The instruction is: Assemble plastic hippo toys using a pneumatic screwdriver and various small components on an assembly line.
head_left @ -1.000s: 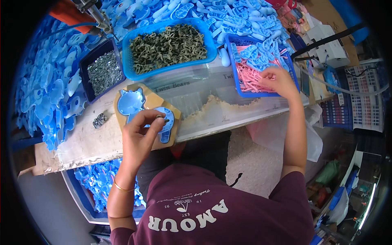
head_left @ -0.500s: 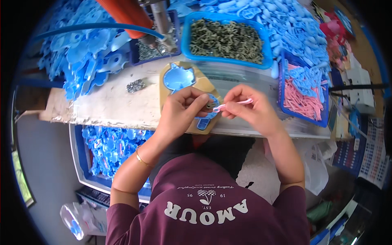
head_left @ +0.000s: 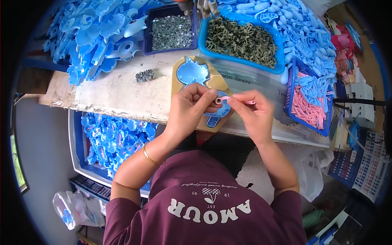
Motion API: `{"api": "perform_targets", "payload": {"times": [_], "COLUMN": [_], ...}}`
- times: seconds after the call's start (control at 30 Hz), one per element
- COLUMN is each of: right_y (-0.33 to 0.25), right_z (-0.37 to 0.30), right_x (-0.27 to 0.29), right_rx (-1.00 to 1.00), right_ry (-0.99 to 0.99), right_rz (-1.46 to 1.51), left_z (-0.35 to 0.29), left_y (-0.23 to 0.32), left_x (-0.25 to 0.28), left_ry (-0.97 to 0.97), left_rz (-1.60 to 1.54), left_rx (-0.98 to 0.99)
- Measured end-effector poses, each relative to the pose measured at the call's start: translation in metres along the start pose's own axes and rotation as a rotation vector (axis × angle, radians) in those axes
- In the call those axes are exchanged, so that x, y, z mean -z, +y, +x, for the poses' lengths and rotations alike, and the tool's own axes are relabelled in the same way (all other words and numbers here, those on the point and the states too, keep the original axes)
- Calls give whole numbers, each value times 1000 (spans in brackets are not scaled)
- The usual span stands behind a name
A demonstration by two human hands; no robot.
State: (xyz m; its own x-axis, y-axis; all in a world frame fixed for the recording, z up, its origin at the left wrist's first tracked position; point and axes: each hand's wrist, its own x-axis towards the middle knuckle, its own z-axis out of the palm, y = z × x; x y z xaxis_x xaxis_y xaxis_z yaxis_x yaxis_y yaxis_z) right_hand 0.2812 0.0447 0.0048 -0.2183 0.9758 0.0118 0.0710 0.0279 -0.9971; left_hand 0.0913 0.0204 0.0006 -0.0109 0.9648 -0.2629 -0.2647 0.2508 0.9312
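Both my hands meet over a tan jig (head_left: 176, 81), fingers closed in pinches. My left hand (head_left: 192, 104) pinches a small round metal-looking part (head_left: 219, 101) at its fingertips. My right hand (head_left: 254, 113) grips a thin pink plastic strip (head_left: 225, 98), one end of which is at that round part. Whether the strip is fixed onto it cannot be made out. Beneath my hands, a rounded light-blue shell (head_left: 192, 72) lies in the jig. Another blue piece (head_left: 222, 109) in the jig is partly covered by my hands.
Blue moulded shells (head_left: 98, 32) are heaped at the far left. A dark tray of small metal parts (head_left: 171, 32) and a blue tray of dark clips (head_left: 241, 38) stand behind the jig. Pink and blue strips fill a basket (head_left: 308, 104) at right. A tool head (head_left: 200, 7) hangs above.
The view has shifted, and the orange tool has mostly left the top of it. My right hand has drawn closer to my left, with the strip's end now at the round part.
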Motion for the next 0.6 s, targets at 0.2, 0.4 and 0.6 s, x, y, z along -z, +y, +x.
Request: {"api": "perform_targets", "payload": {"times": [0.2,0.4,0.6], "right_y": [2,-8,-2], "right_z": [-3,-7,-6], "right_x": [-2,-12,-16], "right_rx": [197,245,237], "right_ry": [11,-41,44], "right_rz": [-115,-243,-200], "left_z": [1,-1,-6], "left_y": [1,3,6], "left_x": [12,11,8], "left_ry": [-96,2,17], "left_rz": [-68,182,18], "left_rx": [43,-74,-70]}}
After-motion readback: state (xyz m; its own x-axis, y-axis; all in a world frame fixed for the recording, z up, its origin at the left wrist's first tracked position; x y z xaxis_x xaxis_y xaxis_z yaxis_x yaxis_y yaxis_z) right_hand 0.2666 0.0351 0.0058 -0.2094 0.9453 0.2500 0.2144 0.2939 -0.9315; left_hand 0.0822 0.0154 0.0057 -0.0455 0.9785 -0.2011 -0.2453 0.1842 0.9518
